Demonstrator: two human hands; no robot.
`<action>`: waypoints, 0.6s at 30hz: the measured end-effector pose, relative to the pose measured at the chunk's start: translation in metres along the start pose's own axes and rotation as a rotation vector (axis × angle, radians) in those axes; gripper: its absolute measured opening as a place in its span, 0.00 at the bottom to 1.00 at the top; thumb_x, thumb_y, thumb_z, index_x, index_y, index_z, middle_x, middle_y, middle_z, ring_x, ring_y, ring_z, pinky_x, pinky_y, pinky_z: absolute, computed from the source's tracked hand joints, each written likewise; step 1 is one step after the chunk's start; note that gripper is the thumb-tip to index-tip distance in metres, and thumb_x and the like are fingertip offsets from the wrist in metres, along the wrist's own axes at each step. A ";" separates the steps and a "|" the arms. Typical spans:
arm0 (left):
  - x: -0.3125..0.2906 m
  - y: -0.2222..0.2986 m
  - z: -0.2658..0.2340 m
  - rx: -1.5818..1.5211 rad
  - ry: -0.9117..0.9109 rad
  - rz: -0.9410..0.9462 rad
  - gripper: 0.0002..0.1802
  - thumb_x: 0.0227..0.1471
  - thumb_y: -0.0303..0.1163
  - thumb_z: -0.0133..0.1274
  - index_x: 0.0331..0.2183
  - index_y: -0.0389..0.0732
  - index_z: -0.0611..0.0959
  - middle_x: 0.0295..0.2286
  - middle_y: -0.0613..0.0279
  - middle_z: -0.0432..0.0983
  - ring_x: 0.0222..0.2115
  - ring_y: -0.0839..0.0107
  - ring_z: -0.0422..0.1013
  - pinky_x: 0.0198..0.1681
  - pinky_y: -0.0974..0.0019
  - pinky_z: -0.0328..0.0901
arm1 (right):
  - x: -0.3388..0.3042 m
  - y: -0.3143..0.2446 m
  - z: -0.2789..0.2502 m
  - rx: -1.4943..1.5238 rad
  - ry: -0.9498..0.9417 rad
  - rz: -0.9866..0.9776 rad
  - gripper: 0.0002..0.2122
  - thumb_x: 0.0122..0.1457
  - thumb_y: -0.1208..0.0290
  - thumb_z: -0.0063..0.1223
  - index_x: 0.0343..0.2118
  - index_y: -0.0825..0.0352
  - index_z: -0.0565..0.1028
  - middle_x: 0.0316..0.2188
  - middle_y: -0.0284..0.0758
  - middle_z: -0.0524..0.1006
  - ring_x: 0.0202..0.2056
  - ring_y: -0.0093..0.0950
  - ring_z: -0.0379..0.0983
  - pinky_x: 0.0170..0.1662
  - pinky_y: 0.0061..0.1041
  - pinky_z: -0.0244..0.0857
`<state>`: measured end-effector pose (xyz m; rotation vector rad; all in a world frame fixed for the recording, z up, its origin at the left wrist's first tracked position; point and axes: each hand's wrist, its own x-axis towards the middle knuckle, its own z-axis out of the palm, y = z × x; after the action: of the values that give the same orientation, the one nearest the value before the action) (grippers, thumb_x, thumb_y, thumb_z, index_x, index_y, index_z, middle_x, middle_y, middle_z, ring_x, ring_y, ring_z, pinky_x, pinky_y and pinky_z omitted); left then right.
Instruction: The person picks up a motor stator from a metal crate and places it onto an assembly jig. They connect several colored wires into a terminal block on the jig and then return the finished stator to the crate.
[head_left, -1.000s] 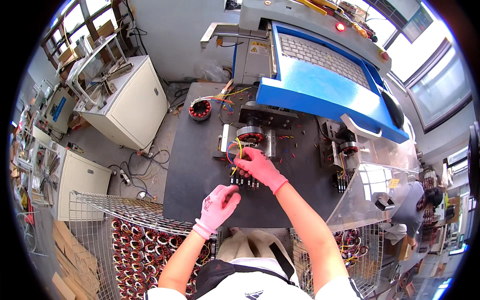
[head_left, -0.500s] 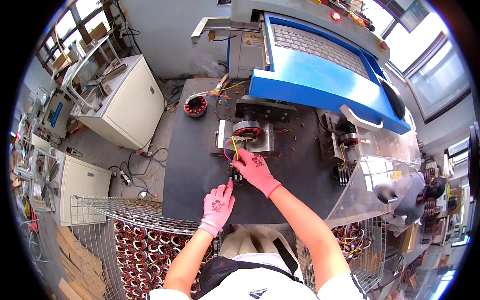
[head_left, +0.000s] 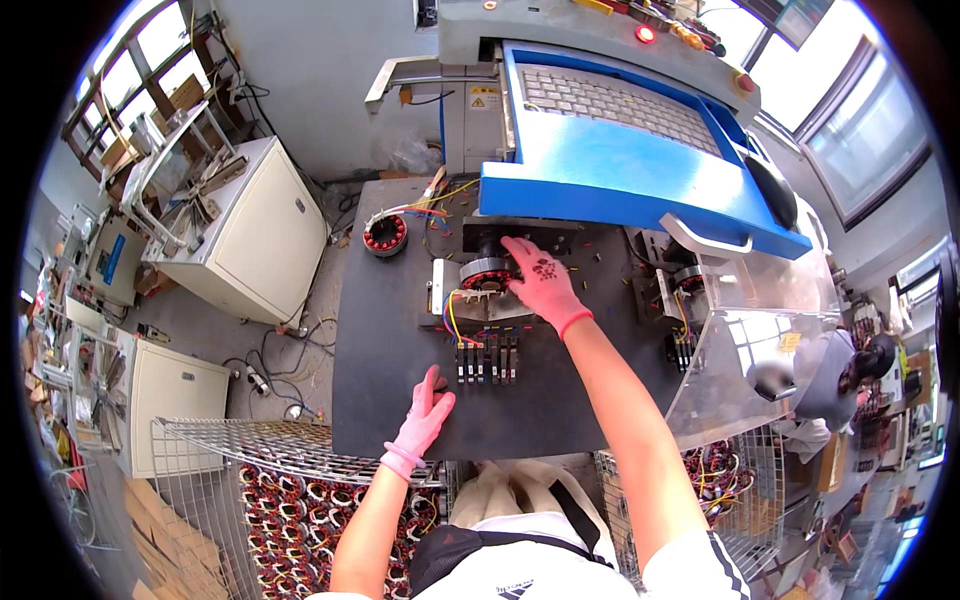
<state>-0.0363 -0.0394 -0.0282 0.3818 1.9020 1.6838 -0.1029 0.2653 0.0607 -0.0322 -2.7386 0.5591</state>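
The blue-fronted machine (head_left: 600, 190) overhangs just beyond the right fingertips, so handling here probably calls for fingers kept low and brought in from the side. Under the fingers of both hands spreads the black worktable (head_left: 390, 350). Of the containers, the left wire basket (head_left: 270, 437), on the body side of the left fingers, is packed with rows of wound stators (head_left: 300, 520); the right wire basket (head_left: 768, 500), well apart from the right fingers, holds more, with yellow wires among them, though the forearm hides part of it. The right hand (head_left: 545, 285) has thumb and forefinger parted at the right side of the mounted stator (head_left: 487, 267); whether they press on it, I cannot tell. A light, even touch on its outer ring, off the windings, seems wisest. The left hand (head_left: 422, 420) holds nothing, thumb and forefinger spread. A loose stator (head_left: 385, 235) lies well ahead of those left fingers. Between the two hands' fingers sits the row of terminal clips (head_left: 485, 360). The coloured leads (head_left: 455, 320), left of the right fingers, run from mounted stator to clips; best leave them slack, lest a tug free them.
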 end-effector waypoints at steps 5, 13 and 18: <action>0.000 -0.004 0.002 0.210 0.040 0.087 0.38 0.56 0.34 0.53 0.63 0.43 0.55 0.48 0.55 0.61 0.38 0.72 0.65 0.47 0.69 0.63 | 0.010 0.010 0.009 0.279 -0.230 0.118 0.27 0.50 0.70 0.57 0.55 0.62 0.64 0.48 0.40 0.71 0.49 0.39 0.69 0.51 0.34 0.64; -0.001 -0.004 0.000 0.253 0.030 0.096 0.37 0.56 0.34 0.53 0.62 0.42 0.56 0.49 0.55 0.61 0.40 0.71 0.65 0.50 0.68 0.62 | 0.009 0.009 0.015 0.259 -0.177 0.154 0.26 0.48 0.69 0.59 0.53 0.65 0.67 0.45 0.42 0.73 0.48 0.39 0.69 0.52 0.34 0.64; 0.000 -0.005 0.002 0.284 0.032 0.112 0.36 0.56 0.34 0.53 0.62 0.41 0.57 0.50 0.54 0.60 0.42 0.69 0.65 0.51 0.68 0.61 | 0.009 0.019 0.018 0.170 -0.141 0.079 0.30 0.47 0.68 0.60 0.55 0.63 0.63 0.47 0.42 0.71 0.48 0.40 0.70 0.50 0.35 0.65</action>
<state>-0.0346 -0.0390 -0.0334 0.5840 2.1859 1.4968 -0.1187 0.2763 0.0407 -0.0616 -2.8244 0.8451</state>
